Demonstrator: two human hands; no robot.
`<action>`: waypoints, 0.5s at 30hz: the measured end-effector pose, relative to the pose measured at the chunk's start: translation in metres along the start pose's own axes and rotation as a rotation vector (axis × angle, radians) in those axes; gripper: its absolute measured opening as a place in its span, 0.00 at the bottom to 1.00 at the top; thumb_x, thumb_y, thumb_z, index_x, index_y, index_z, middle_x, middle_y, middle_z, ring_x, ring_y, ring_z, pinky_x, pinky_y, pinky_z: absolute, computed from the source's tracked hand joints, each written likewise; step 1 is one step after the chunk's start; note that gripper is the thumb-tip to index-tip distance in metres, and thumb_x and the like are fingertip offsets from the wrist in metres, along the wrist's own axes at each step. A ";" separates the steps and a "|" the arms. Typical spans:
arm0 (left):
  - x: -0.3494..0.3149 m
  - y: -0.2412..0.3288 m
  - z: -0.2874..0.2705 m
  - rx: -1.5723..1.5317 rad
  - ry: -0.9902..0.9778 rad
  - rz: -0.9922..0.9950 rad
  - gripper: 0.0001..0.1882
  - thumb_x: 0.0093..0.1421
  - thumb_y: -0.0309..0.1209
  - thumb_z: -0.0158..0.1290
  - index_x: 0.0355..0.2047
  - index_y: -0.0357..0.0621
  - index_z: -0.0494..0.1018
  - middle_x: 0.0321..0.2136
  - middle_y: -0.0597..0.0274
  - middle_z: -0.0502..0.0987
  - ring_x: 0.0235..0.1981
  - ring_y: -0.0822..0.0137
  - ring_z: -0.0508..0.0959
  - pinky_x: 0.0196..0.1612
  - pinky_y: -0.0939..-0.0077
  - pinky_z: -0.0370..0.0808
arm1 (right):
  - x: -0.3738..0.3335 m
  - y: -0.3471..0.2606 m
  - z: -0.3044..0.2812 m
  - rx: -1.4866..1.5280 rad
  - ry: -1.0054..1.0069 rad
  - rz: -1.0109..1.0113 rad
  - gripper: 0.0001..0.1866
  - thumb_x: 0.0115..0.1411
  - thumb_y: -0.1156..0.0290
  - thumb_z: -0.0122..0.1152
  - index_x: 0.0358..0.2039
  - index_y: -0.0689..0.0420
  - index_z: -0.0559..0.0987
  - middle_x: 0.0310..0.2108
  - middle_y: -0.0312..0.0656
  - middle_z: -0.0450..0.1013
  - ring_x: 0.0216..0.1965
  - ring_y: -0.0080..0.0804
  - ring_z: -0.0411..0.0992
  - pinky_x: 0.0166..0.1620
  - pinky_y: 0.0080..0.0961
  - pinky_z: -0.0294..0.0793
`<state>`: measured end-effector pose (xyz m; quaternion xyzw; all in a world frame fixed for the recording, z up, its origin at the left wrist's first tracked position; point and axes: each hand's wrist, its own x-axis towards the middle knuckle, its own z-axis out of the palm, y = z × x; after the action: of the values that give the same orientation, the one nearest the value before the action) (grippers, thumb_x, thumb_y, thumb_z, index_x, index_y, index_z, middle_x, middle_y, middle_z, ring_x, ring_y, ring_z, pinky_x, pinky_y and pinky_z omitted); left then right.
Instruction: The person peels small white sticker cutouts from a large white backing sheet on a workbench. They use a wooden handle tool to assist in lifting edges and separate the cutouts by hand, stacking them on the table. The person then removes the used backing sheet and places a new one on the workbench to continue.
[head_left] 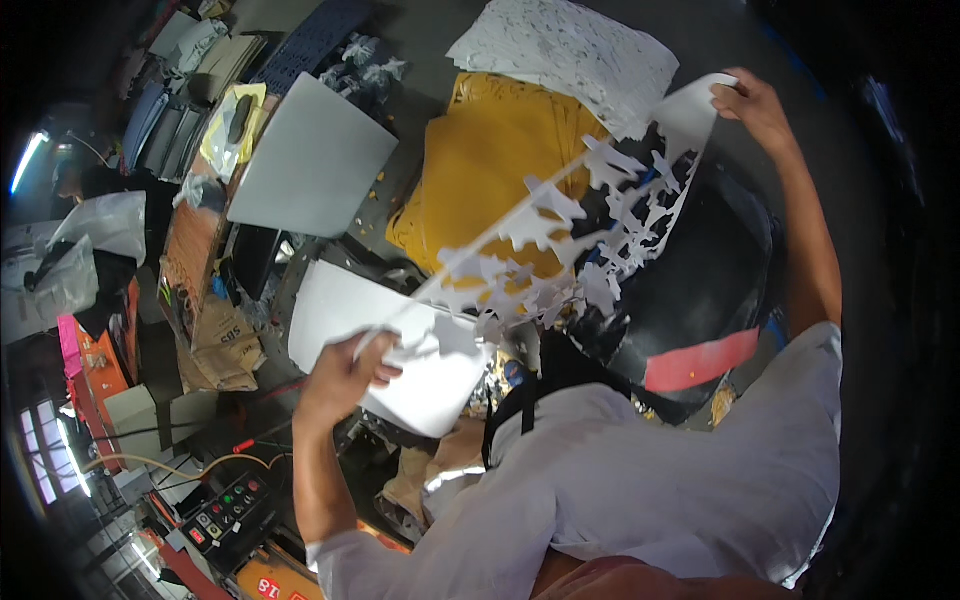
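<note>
Stretched between both my hands is a white die-cut sheet [690, 112], a web of narrow strips and jagged leftover shapes with many holes. My right hand [750, 105], arm reaching far out to the upper right, pinches its solid end. At the lower left, my left hand [345, 380] has its fingers closed around the other end, along the thin edge strip. Beneath that hand lies a plain white sheet [335, 305], partly covered by the hand and the strip. The die-cut sheet hangs slanting over a pile of yellow sheets [490, 170].
A stack of white cut-out sheets [570, 50] lies beyond the yellow pile. To the left stands a pale grey board [315, 150]. Near my right side are a black bag-like surface [690, 290] and a red strip [700, 360]. A control box with buttons [230, 510] sits at lower left.
</note>
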<state>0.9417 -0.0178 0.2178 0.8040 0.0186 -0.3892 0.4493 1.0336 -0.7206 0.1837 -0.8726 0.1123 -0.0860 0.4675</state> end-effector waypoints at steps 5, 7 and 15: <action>0.172 0.071 -0.056 -0.213 0.211 0.206 0.21 0.78 0.43 0.52 0.49 0.32 0.76 0.36 0.49 0.84 0.33 0.66 0.88 0.34 0.78 0.86 | 0.182 0.009 0.039 -0.345 -0.066 -0.052 0.20 0.70 0.60 0.67 0.55 0.60 0.80 0.44 0.44 0.81 0.42 0.28 0.82 0.46 0.25 0.83; 0.193 0.128 -0.078 -0.100 0.310 0.169 0.22 0.78 0.45 0.51 0.48 0.34 0.75 0.40 0.53 0.84 0.36 0.66 0.88 0.34 0.79 0.85 | 0.245 -0.013 0.022 -0.508 0.217 -0.169 0.18 0.64 0.59 0.70 0.42 0.62 0.80 0.34 0.49 0.79 0.35 0.33 0.79 0.41 0.34 0.80; 0.185 0.317 -0.022 -0.031 0.401 0.861 0.29 0.77 0.51 0.52 0.53 0.31 0.78 0.40 0.48 0.86 0.34 0.66 0.89 0.37 0.75 0.86 | 0.375 -0.090 -0.187 -0.395 0.682 -0.310 0.17 0.63 0.59 0.69 0.40 0.62 0.85 0.38 0.46 0.81 0.39 0.38 0.80 0.43 0.34 0.81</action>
<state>1.2041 -0.2499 0.3298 0.7910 -0.2241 -0.0047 0.5693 1.3564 -0.9250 0.3782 -0.8736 0.1422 -0.4159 0.2090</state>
